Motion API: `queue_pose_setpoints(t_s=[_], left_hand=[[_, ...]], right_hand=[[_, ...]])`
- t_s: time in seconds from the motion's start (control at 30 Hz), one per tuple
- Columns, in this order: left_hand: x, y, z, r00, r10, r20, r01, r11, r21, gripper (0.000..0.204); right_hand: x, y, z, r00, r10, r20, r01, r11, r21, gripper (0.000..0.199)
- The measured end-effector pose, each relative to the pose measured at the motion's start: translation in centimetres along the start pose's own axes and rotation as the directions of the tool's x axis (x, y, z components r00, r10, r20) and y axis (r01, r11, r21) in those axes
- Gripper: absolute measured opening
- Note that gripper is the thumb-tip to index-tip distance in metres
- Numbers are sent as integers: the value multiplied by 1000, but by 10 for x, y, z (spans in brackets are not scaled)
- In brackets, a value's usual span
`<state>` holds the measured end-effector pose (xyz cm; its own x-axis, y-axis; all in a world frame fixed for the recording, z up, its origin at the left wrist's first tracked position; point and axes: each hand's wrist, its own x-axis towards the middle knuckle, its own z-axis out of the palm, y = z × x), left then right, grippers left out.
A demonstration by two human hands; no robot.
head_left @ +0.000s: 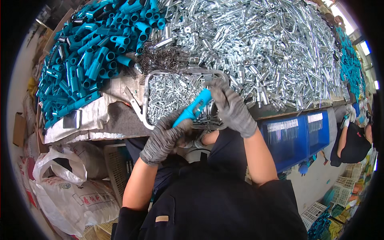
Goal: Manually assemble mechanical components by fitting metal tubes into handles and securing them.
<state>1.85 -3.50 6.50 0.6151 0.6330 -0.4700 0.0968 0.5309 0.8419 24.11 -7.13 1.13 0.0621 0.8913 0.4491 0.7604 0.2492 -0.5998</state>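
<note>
My left hand (166,136), in a grey knitted glove, is wrapped round the lower end of a teal tube (195,108) with a slot cut in its side. The tube tilts up to the right. At its upper end is my right hand (232,106), gloved too, with bent fingers that blur at the tips; what they pinch, if anything, is hidden. Beneath both hands lies a metal-rimmed tray (146,96) full of small silvery parts (170,90). Just beyond the tray sits a pile of dark coil springs (168,58).
Teal tubes (94,56) are heaped at left, shiny metal parts (272,48) at centre and right. A phone (72,119) and a thin bladed tool (134,102) lie near the table edge. Blue bins (284,158) stand below right, sacks (76,200) below left. Another person (352,140) is at far right.
</note>
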Motion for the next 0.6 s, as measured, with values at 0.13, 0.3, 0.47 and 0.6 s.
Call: queue_pose_setpoints(t_s=[0.13, 0.3, 0.47, 0.6], left_hand=[[8, -3, -15, 988, 63, -143, -55, 997, 61, 44], [13, -6, -17, 974, 84, -210, -76, 996, 43, 36], [14, -5, -18, 971, 71, -227, -65, 997, 34, 37], [10, -1, -12, 966, 148, -213, -123, 984, 125, 31]], right_hand=[[32, -12, 6, 901, 416, 125, -329, 842, -429, 34], [30, -3, 13, 951, 301, 70, -249, 881, -402, 27], [27, -44, -1, 968, 176, -180, -178, 984, 3, 15], [20, -62, 8, 964, 259, -69, -216, 903, 372, 10]])
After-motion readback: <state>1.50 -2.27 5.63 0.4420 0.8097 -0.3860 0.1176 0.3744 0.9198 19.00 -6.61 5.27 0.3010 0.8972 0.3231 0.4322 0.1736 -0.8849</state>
